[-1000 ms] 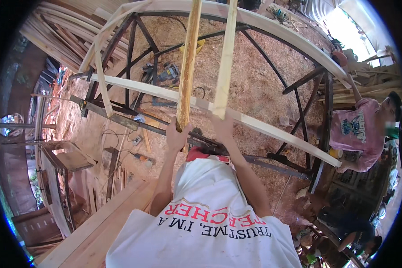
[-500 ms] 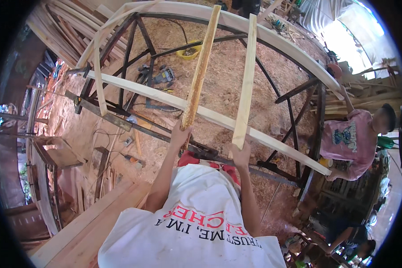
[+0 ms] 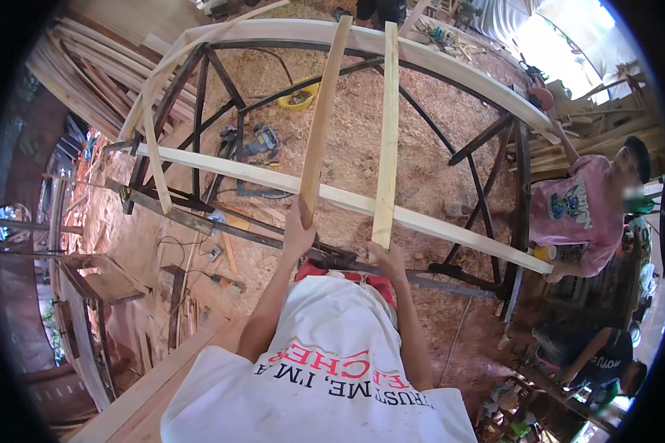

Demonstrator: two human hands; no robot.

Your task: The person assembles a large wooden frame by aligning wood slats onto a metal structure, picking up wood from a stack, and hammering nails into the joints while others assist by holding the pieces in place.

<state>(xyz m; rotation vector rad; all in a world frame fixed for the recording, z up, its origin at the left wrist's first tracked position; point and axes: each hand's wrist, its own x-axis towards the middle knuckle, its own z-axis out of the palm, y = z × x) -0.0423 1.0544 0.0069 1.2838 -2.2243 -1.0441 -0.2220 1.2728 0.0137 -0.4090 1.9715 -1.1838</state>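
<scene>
My left hand [image 3: 298,232] is closed round the near end of a brown wooden slat [image 3: 324,111]. Gripped at its near end by my right hand [image 3: 388,258] is a paler wooden slat [image 3: 388,118]. Both slats point away from me, roughly side by side. They cross over a long pale wooden rail [image 3: 262,174], and their far ends lie over a curved wooden beam [image 3: 273,31]. A dark frame with diagonal struts [image 3: 197,118] stands beneath these pieces.
At the right, a person in a pink shirt [image 3: 576,210] has hands at the ends of the beam and rail. A power tool [image 3: 262,140] and a yellow basin [image 3: 299,94] sit on the shavings-covered floor. Stacked boards [image 3: 89,81] lie far left; another person [image 3: 594,362] is lower right.
The left slat has turned, showing a smooth face instead of its rough, mottled side. Both slats' far ends have shifted left in view. My hands keep their hold.
</scene>
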